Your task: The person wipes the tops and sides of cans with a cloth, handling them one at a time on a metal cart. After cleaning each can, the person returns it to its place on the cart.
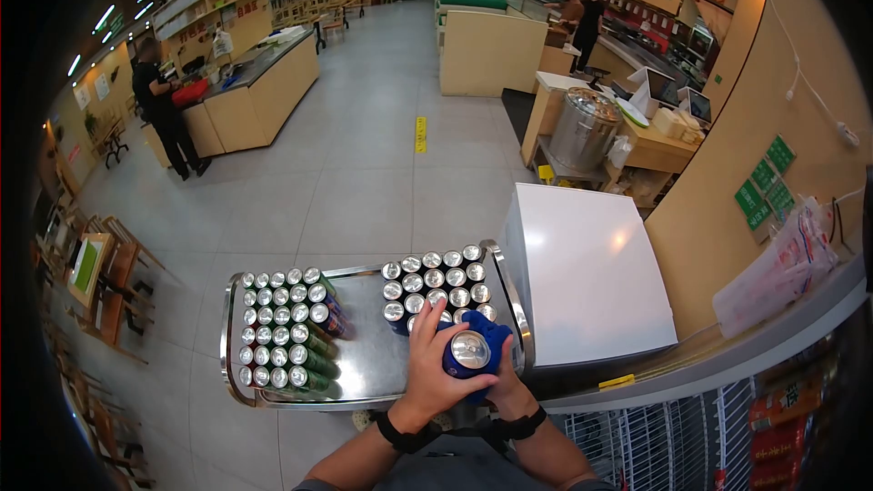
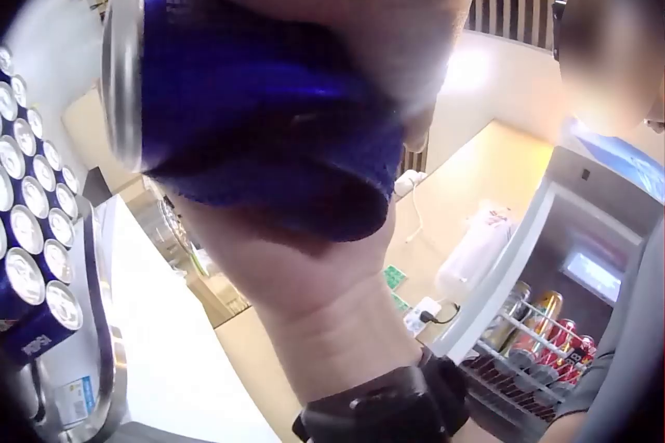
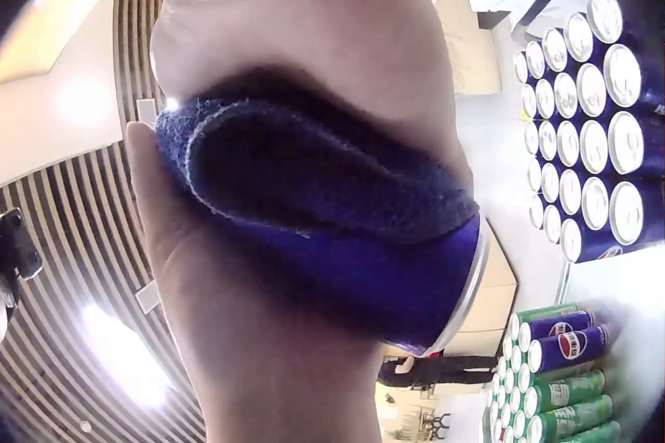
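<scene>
Tiled canteen floor [image 1: 364,173], steel cart [image 1: 373,359], cloth-wrapped blue can [image 1: 470,352] above

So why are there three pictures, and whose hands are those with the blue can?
They belong to a person wearing three cameras. The big picture comes from the head, looking down. The other two come from the wrists, very close up. The left hand and right hand hold one blue can, with a blue cloth wrapped against it. Below is a metal cart carrying green cans on one side and blue cans on the other.
</scene>
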A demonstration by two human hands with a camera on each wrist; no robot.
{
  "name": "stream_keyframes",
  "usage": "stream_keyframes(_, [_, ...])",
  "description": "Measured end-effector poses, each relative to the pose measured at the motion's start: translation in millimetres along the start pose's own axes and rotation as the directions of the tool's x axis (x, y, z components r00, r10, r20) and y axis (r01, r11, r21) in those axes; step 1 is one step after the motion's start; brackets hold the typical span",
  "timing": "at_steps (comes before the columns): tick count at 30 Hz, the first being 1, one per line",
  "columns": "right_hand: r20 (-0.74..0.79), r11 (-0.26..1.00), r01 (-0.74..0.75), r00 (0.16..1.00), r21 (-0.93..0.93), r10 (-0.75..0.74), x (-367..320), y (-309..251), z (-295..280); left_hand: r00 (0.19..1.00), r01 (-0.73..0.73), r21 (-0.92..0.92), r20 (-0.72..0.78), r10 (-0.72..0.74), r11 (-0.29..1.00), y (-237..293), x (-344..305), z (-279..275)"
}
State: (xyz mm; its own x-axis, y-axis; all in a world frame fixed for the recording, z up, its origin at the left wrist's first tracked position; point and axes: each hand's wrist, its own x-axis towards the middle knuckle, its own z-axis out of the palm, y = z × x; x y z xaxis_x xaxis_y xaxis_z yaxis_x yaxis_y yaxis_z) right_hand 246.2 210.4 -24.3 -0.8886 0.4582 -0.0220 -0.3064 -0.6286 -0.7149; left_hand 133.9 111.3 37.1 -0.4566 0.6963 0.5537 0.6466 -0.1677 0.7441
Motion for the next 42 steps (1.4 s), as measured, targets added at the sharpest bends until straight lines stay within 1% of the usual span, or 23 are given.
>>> stream_keyframes(1, [0.005,0.998,-0.031,1.0,0.064,0.03,-0.5,3.6,-8.3,1.0,-0.007,0.024,0.004,0.007,1.0,0.6,0.0,1.9])
stream_keyframes(2, [0.011,0.997,-0.041,0.999,0.071,0.04,-1.0,7.5,-16.3,1.0,-0.014,0.048,0.008,0.014,0.999,0.8,-0.1,3.8])
stream_keyframes(5, [-0.076,0.996,-0.084,0.994,0.007,0.084,-3.2,6.3,-15.0,0.999,-0.022,0.089,0.028,0.019,0.996,2.8,-0.3,5.6])
stream_keyframes(6, [-0.105,0.994,-0.107,0.988,0.027,0.11,-4.1,8.1,-15.2,0.999,-0.022,0.098,0.035,0.019,0.995,3.2,-0.5,5.4])
stream_keyframes(9, [-0.192,0.982,-0.169,0.964,0.087,0.183,-8.9,17.9,-18.0,0.998,-0.063,0.032,0.025,0.062,0.997,1.2,0.2,5.0])
stream_keyframes(11, [-0.219,0.976,-0.188,0.953,0.108,0.208,-6.5,23.3,-21.9,0.986,-0.145,0.002,0.086,0.144,0.989,2.3,5.4,2.0])
stream_keyframes(15, [-0.199,0.981,-0.161,0.963,0.108,0.18,-6.9,27.1,-19.9,0.946,-0.249,-0.096,0.186,0.264,0.964,-6.9,4.1,2.7])
stream_keyframes(16, [-0.185,0.984,-0.145,0.969,0.106,0.162,-9.6,25.4,-17.4,0.94,-0.25,-0.096,0.215,0.265,0.963,-8.1,3.9,2.6])
stream_keyframes(19, [-0.136,0.994,-0.076,0.987,0.073,0.085,-22.0,20.2,-11.2,0.948,-0.138,-0.119,0.27,0.166,0.983,-10.3,1.9,2.9])
stream_keyframes(22, [-0.135,0.999,0.001,0.991,0.044,0.005,-29.6,21.3,-7.2,0.939,0.008,-0.068,0.344,0.016,0.998,-6.5,4.4,-2.3])
stream_keyframes(24, [-0.173,0.999,0.042,0.984,0.035,-0.035,-29.3,23.0,-5.9,0.965,0.049,-0.162,0.261,-0.005,0.986,-8.0,4.7,-1.3])
stream_keyframes(25, [-0.223,0.999,0.003,0.975,0.047,0.007,-25.9,22.6,-7.0,0.975,0.065,-0.209,0.22,-0.018,0.976,-9.2,4.4,-0.6])
stream_keyframes(27, [-0.318,0.994,-0.071,0.944,0.078,0.092,-15.1,27.6,-19.0,0.949,0.264,-0.313,0.252,-0.189,0.912,-12.7,-3.2,0.1])
stream_keyframes(28, [-0.307,0.991,-0.087,0.945,0.105,0.115,-12.1,36.8,-33.3,0.923,0.358,-0.359,0.275,-0.269,0.862,-15.1,-8.1,1.0])
stream_keyframes(31, [-0.524,0.995,-0.083,0.851,-0.052,0.044,-9.4,60.0,-48.1,0.948,0.296,-0.492,0.049,-0.314,0.818,-20.3,-17.3,21.4])
stream_keyframes(32, [-0.464,0.978,-0.21,0.865,0.014,0.192,-12.6,62.3,-52.0,0.941,0.333,-0.435,0.098,-0.324,0.836,-23.8,-21.2,22.0])
stream_keyframes(35, [-0.316,0.953,-0.146,0.921,0.265,0.229,-12.4,55.5,-28.0,0.978,0.21,-0.234,0.051,-0.203,0.949,-36.2,-24.4,22.2])
stream_keyframes(36, [-0.335,0.96,-0.152,0.915,0.236,0.227,-15.3,45.9,-13.2,0.985,0.171,-0.169,0.04,-0.167,0.971,-39.9,-23.0,19.8])
stream_keyframes(38, [-0.19,0.956,-0.15,0.961,0.254,0.201,-17.0,52.9,-28.7,0.995,0.094,-0.033,0.024,-0.093,0.995,-46.1,-20.2,14.4])
stream_keyframes(39, [-0.117,0.953,-0.15,0.976,0.264,0.185,-18.2,50.5,-29.8,0.984,0.178,-0.146,0.032,-0.176,0.973,-48.9,-21.5,14.6])
stream_keyframes(40, [-0.078,0.967,-0.132,0.985,0.217,0.151,-19.2,47.1,-30.5,0.966,0.258,-0.256,0.05,-0.254,0.932,-51.9,-23.5,15.2])
stream_keyframes(41, [-0.079,0.971,-0.121,0.987,0.204,0.14,-19.0,44.0,-30.0,0.942,0.332,-0.361,0.076,-0.327,0.872,-53.3,-24.0,15.0])
stream_keyframes(42, [-0.08,0.976,-0.111,0.989,0.189,0.128,-18.3,40.6,-28.5,0.934,0.352,-0.441,0.113,-0.339,0.825,-50.9,-21.7,12.3])
